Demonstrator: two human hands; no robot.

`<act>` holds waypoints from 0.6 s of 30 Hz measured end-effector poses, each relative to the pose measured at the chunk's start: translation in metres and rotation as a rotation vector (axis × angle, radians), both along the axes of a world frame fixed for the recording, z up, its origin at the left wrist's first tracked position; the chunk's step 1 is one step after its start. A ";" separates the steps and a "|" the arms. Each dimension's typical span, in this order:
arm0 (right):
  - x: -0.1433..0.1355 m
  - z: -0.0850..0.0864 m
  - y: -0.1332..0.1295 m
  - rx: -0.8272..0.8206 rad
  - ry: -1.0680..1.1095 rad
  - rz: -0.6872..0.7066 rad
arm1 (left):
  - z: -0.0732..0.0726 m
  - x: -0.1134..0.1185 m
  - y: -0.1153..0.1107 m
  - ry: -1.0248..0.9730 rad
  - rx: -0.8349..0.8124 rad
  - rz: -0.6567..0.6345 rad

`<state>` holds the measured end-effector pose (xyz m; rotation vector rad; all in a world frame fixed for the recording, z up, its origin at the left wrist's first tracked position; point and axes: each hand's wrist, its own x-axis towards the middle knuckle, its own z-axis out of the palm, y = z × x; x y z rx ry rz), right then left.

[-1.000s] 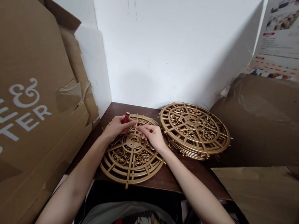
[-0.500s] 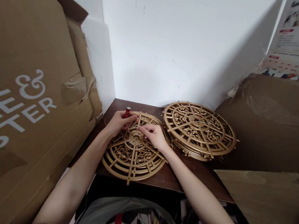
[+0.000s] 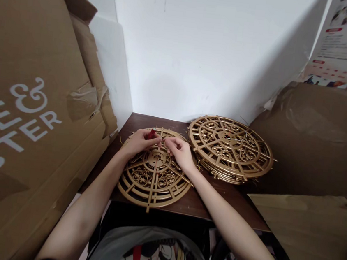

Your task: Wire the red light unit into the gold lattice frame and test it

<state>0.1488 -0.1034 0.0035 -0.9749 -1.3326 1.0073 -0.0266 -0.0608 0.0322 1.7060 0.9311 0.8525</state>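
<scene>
A round gold openwork grille (image 3: 148, 204) with scrollwork and spokes lies on the dark brown table (image 3: 208, 197) in front of me. Over its far half, my left hand (image 3: 138, 143) is closed around a small red stick-like tool (image 3: 151, 134) with a silvery end; its exact kind does not show. My right hand (image 3: 180, 150) pinches with thumb and index finger just right of the left fingertips, above the grille's hub. Whatever is between those fingers is too small to make out, perhaps a thin wire.
A stack of similar gold grilles (image 3: 230, 150), with thin wires on top, stands at the right. A large cardboard box (image 3: 35, 144) walls off the left side. More cardboard (image 3: 324, 137) is on the right, and a white wall (image 3: 205, 59) rises behind.
The red tool has tipped from upright to a slant in my left hand. Both hands have shifted slightly away from me, their fingertips now closer together. The view has moved a little.
</scene>
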 end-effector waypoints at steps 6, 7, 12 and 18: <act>0.000 -0.002 0.003 0.027 0.024 -0.061 | 0.007 0.003 -0.005 0.169 0.096 -0.094; 0.000 -0.002 0.002 0.023 0.009 -0.058 | 0.008 0.003 -0.005 0.183 0.099 -0.108; -0.002 -0.002 0.005 -0.001 -0.041 -0.026 | 0.007 0.003 -0.003 0.219 0.115 -0.171; -0.005 -0.003 0.012 0.006 -0.102 -0.064 | -0.001 0.005 0.004 0.231 0.141 -0.154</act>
